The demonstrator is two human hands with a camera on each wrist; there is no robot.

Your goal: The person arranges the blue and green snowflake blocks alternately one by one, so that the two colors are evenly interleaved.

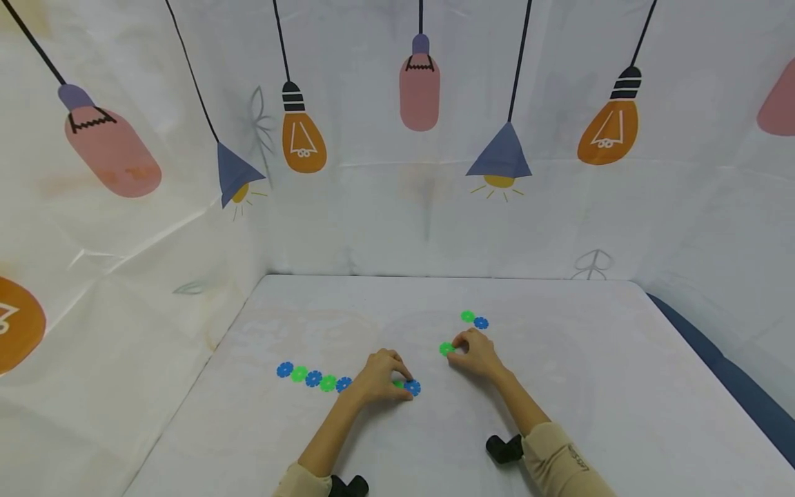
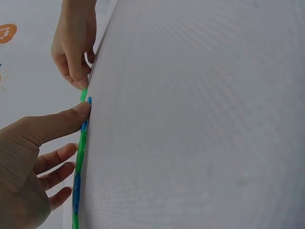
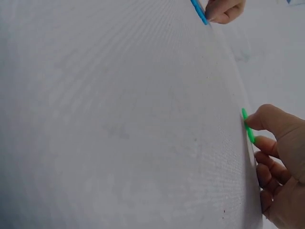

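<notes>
A row of flat notched plastic discs, alternating blue and green, lies on the white table, partly hidden under my left hand. That hand pinches the blue disc at the row's right end between thumb and forefinger; a bit of green disc shows beside it. Up and to the right, my right hand pinches a single green disc. In the right wrist view, thumb and forefinger grip this green disc by its edges. The two held discs are apart.
Beyond my right hand lie a loose green disc and a blue disc, close together. The row's far left end is a blue disc. Behind the table hangs a white sheet printed with lamps.
</notes>
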